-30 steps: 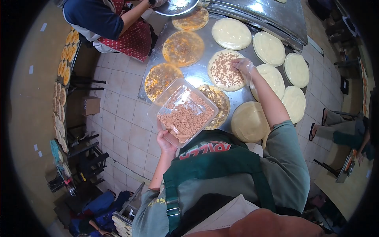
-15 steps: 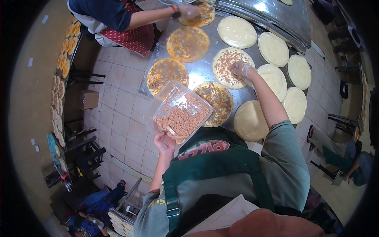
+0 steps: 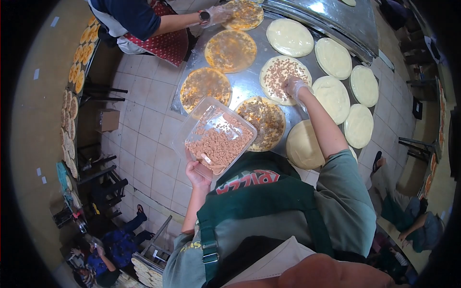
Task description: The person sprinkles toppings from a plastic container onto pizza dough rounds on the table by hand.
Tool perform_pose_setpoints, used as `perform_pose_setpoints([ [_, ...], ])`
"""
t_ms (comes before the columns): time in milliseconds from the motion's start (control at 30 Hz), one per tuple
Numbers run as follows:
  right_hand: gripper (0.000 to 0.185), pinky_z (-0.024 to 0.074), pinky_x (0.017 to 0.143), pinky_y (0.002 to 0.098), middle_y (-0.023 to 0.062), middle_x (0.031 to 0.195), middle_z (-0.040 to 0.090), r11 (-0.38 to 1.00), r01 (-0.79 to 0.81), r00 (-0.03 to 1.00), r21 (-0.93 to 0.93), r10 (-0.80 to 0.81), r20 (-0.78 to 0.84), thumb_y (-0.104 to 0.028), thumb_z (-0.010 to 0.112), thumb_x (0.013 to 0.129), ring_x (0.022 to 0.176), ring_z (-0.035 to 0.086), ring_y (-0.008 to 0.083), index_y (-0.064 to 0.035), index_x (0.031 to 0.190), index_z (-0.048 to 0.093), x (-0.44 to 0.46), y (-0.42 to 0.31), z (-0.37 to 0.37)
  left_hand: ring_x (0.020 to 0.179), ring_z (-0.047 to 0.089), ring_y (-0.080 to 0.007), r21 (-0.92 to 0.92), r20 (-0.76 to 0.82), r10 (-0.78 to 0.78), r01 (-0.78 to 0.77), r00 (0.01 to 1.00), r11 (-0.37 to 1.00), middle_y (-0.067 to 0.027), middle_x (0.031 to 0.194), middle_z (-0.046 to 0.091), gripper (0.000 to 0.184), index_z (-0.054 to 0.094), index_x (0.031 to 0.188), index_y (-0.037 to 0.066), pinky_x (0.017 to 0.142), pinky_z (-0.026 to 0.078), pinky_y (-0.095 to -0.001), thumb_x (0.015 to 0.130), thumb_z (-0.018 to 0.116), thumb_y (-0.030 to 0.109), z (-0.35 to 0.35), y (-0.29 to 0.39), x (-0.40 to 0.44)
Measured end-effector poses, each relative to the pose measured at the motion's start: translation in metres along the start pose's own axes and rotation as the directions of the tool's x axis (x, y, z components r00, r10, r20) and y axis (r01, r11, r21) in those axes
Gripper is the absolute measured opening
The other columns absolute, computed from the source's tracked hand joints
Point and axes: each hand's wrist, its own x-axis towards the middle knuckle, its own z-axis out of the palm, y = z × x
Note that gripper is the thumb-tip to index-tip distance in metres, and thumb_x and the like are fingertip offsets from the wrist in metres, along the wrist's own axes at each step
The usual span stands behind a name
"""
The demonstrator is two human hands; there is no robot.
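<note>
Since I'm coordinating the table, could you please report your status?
Left hand holding crumble tub; gloved right hand at partly topped round; co-worker's hand well apart.

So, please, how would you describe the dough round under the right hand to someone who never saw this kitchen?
On the metal table, near the middle, find the dough round under the gloved right hand. Its pinkish-brown crumbs cover pale dough, while the neighbouring pale rounds show no crumbs and the orange-topped rounds look much darker.

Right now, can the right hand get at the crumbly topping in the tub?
Probably yes: the left hand holds the tub open, and nothing seems to lie between the right hand and the topping.
</note>
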Motion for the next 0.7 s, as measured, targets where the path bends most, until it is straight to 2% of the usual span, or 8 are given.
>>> perform_pose_setpoints([
  [100,0.028,0.0443,0.071,0.0372,0.0193,0.087,0.059,0.995,0.065,0.976,-0.08,-0.047,0.214,-0.02,0.044,0.075,0.08,0.058,0.0297,0.0006,0.083,0.061,-0.012,-0.004,-0.017,0.116,0.032,-0.0307,-0.005,0.004,-0.017,0.017,1.0,1.0,-0.0119,0.125,0.035,0.063,0.033,0.125,0.017,0.096,0.025,-0.049,0.062,0.042,0.014,-0.002,0.001,0.001],
  [133,0.028,0.0443,0.071,0.0372,0.0193,0.087,0.059,0.995,0.063,0.976,-0.08,-0.045,0.213,-0.02,0.044,0.075,0.08,0.058,0.0297,0.0006,0.083,0.061,-0.012,-0.005,-0.017,0.116,0.032,-0.0307,-0.005,0.005,-0.019,0.019,1.0,1.0,-0.0119,0.125,0.035,0.063,0.033,0.125,0.017,0.096,0.025,-0.049,0.062,0.042,0.014,-0.001,0.001,0.001],
  [233,0.027,0.0448,0.07,0.0362,0.0187,0.088,0.059,0.999,-0.014,0.981,-0.031,0.019,0.192,-0.02,0.045,0.075,0.08,0.059,0.029,0.0005,0.083,0.061,-0.008,-0.002,-0.008,0.116,0.032,-0.0307,0.025,0.005,-0.011,0.011,1.0,1.0,-0.0117,0.125,0.035,0.064,0.032,0.125,0.017,0.096,0.025,-0.0493,0.062,0.042,0.015,0.001,0.001,0.002],
  [300,0.009,0.0439,0.051,0.028,0.0063,0.061,0.06,0.982,0.181,0.983,-0.054,-0.181,0.017,-0.013,0.06,0.072,0.049,0.053,0.0129,-0.0045,0.074,0.063,-0.002,0.003,0.003,0.117,0.031,-0.0308,0.028,0.013,-0.003,0.003,1.0,1.0,-0.0117,0.126,0.034,0.065,0.031,0.126,0.016,0.096,0.025,-0.0491,0.062,0.042,0.015,0.001,0.002,0.002],
  [333,0.009,0.0439,0.051,0.028,0.0063,0.061,0.06,0.982,0.181,0.983,-0.053,-0.181,0.016,-0.013,0.06,0.072,0.049,0.053,0.0129,-0.0045,0.074,0.063,0.0,0.002,0.004,0.117,0.031,-0.0308,0.029,0.014,-0.003,0.002,1.0,1.0,-0.0117,0.126,0.034,0.065,0.031,0.126,0.016,0.096,0.025,-0.0491,0.062,0.042,0.015,0.001,0.002,0.002],
  [400,0.012,0.0445,0.052,0.0281,0.0071,0.064,0.061,0.962,-0.035,0.981,0.269,-0.018,0.192,-0.013,0.06,0.073,0.051,0.054,0.0133,-0.0048,0.081,0.064,0.006,-0.01,0.005,0.117,0.031,-0.0309,0.024,0.019,-0.001,0.001,1.0,1.0,-0.0114,0.127,0.034,0.066,0.031,0.127,0.016,0.096,0.025,-0.0489,0.062,0.042,0.015,0.0,0.002,0.002],
  [600,0.018,0.0451,0.056,0.0262,0.0078,0.074,0.062,0.954,-0.009,0.999,0.3,-0.004,0.041,-0.012,0.059,0.074,0.06,0.055,0.0123,-0.0039,0.09,0.063,0.003,-0.033,-0.004,0.118,0.031,-0.03,-0.018,0.01,-0.016,0.017,1.0,1.0,-0.0116,0.128,0.033,0.07,0.027,0.129,0.016,0.097,0.026,-0.0444,0.06,0.042,0.013,0.003,0.004,0.0],
  [700,0.021,0.0448,0.056,0.0249,0.0077,0.074,0.061,0.867,0.01,1.0,0.499,-0.017,0.011,-0.008,0.055,0.076,0.063,0.055,0.0124,-0.0012,0.095,0.06,0.024,0.0,-0.002,0.117,0.032,-0.0297,-0.014,0.001,-0.007,0.007,1.0,1.0,-0.0112,0.127,0.034,0.07,0.028,0.128,0.016,0.097,0.026,-0.0444,0.06,0.042,0.013,0.005,0.005,-0.002],
])
